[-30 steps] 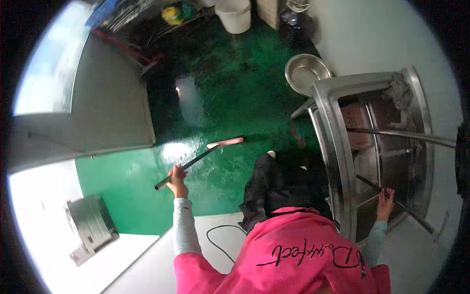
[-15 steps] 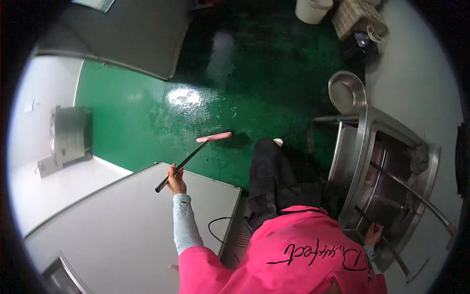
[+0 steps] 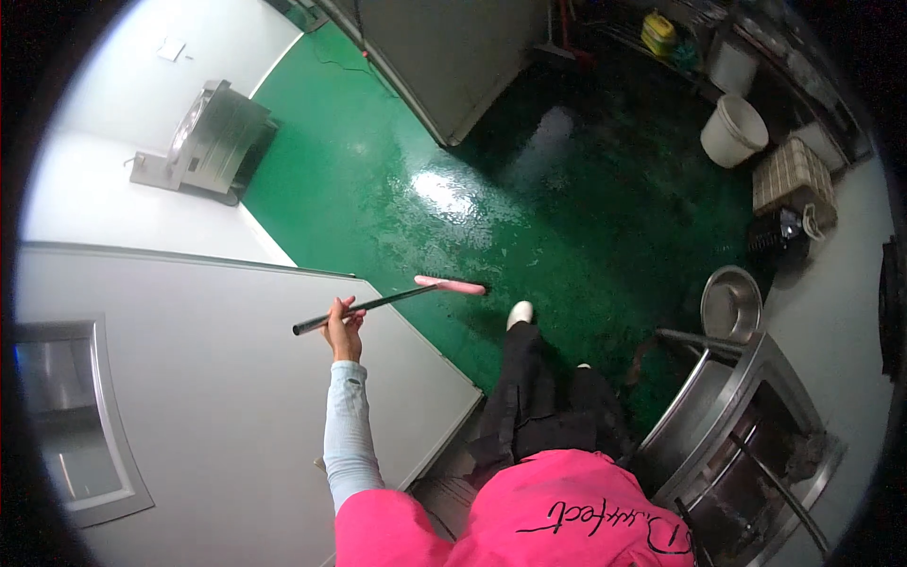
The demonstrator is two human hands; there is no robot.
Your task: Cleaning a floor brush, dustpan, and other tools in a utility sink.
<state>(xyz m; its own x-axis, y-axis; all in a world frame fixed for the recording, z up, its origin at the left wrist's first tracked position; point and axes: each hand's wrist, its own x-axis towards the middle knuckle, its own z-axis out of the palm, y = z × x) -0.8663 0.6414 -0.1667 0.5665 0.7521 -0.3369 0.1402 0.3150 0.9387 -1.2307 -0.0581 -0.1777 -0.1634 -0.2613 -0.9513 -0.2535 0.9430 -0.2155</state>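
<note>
A long-handled floor brush (image 3: 451, 285) has a pink head and a dark, shiny pole. My left hand (image 3: 342, 331) is closed around the pole near its upper end. The brush head rests at the green floor (image 3: 378, 156), bristles on its far side, a little left of my white shoe (image 3: 520, 314). My right hand is out of sight beyond the lower right, hidden by my pink shirt or past the picture's edge.
A white door (image 3: 236, 378) with a window stands close on my left. At right are a metal sink (image 3: 756, 454) and a steel basin (image 3: 730, 304). Farther off are a white bucket (image 3: 734, 132), a beige crate (image 3: 794, 180) and a grey panel (image 3: 453, 57). The floor looks wet.
My view has turned and I have stepped forward, one shoe now showing ahead. The brush head has swung relative to its pole. My right hand, earlier over the sink, has left the picture.
</note>
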